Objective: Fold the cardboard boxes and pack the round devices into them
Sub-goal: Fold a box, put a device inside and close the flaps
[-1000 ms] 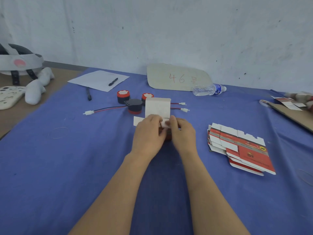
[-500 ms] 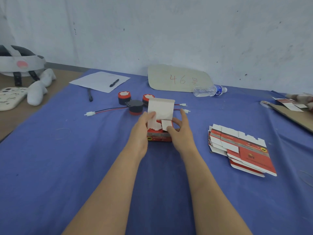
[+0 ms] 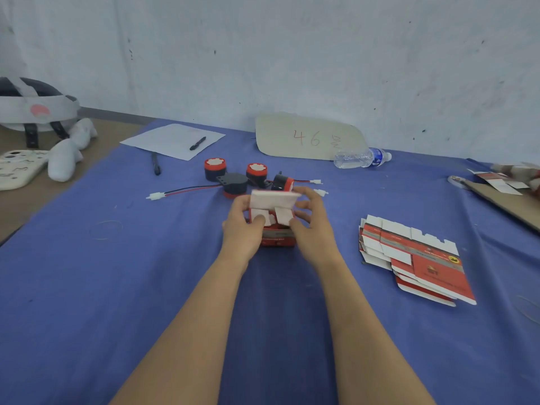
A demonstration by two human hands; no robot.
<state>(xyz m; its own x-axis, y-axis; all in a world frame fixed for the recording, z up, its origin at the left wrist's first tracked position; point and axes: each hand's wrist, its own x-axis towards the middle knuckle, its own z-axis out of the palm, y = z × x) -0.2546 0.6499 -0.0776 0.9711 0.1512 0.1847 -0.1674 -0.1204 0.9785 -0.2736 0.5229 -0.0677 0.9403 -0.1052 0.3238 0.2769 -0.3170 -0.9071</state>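
Round devices (image 3: 233, 184), four red-and-black units with red/black leads (image 3: 187, 190), sit clustered on the blue cloth (image 3: 87, 287) just behind the box. Left hand (image 3: 241, 232) grips the box (image 3: 277, 242) by its left side, thumb down on an inner white flap; the box stands upright mid-table, lid flap (image 3: 274, 198) raised and bent toward the camera, contents hidden. Right hand (image 3: 314, 229) holds the right side, fingertips curled over the lid's top edge, thumb at the right inner flap; stack of flat boxes (image 3: 420, 258) lies well apart to the right.
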